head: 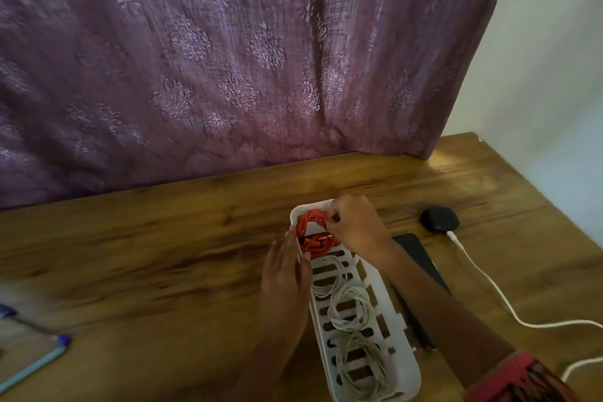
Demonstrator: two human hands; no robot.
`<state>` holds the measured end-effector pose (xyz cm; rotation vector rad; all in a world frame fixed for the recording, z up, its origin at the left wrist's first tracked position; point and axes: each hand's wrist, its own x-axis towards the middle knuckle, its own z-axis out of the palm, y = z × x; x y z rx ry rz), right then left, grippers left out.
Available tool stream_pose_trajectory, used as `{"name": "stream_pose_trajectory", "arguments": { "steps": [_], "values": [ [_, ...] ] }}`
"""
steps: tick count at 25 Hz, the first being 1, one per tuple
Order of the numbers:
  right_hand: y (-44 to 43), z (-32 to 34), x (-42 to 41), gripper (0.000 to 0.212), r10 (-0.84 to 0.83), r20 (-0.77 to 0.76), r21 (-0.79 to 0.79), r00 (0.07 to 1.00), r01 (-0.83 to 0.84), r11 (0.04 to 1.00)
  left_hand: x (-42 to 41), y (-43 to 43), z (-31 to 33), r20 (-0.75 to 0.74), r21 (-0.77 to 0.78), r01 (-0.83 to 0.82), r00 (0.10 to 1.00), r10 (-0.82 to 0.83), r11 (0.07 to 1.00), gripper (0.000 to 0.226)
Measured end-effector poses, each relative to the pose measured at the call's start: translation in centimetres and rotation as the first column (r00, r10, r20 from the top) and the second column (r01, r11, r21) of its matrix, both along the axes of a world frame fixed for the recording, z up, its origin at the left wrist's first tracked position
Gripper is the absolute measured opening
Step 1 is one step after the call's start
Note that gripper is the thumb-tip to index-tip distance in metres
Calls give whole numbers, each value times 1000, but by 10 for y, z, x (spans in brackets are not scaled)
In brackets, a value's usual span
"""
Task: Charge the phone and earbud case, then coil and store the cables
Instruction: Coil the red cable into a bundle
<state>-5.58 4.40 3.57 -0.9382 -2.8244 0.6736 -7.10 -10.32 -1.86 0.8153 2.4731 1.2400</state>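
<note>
A long white slotted basket (pixel 408 365) lies on the wooden table. Its far end holds a coiled red cable (pixel 311 232); nearer to me lie coiled white cables (pixel 350 310). My right hand (pixel 357 225) pinches the red coil inside the basket. My left hand (pixel 285 271) rests flat against the basket's left wall, thumb over the rim. A black earbud case (pixel 439 219) sits to the right with a white cable (pixel 489 284) plugged into it. A dark phone (pixel 421 254) lies partly hidden under my right forearm.
A purple patterned curtain (pixel 228 59) hangs along the table's back edge. Pens and a notebook (pixel 36 356) lie at the near left corner. The white cable runs off the right edge of the table (pixel 130 238).
</note>
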Motion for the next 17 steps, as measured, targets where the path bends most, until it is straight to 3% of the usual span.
{"name": "stream_pose_trajectory", "arguments": {
  "steps": [4, 9, 13, 17],
  "values": [
    [-9, 5, -8, 22, 75, 193, 118, 978, -99, 988, 0, -1, -3, -42, 16, 9, 999, -8, 1000, 65],
    [-17, 4, -2, 23, 122, 196, 245, 973, -169, 955, 0, -2, -4, -64, -1, 0, 998, 0, 1000, 63],
    [-10, 9, 17, 24, 110, -22, 220, 994, -103, 970, 2, -2, 4, -33, 16, 1, 999, 0, 1000, 45],
    [-11, 0, 69, 23, -93, -250, 80, 964, 116, 990, 18, -15, 17, 90, 38, 2, 996, -6, 999, 40]
  ]
}}
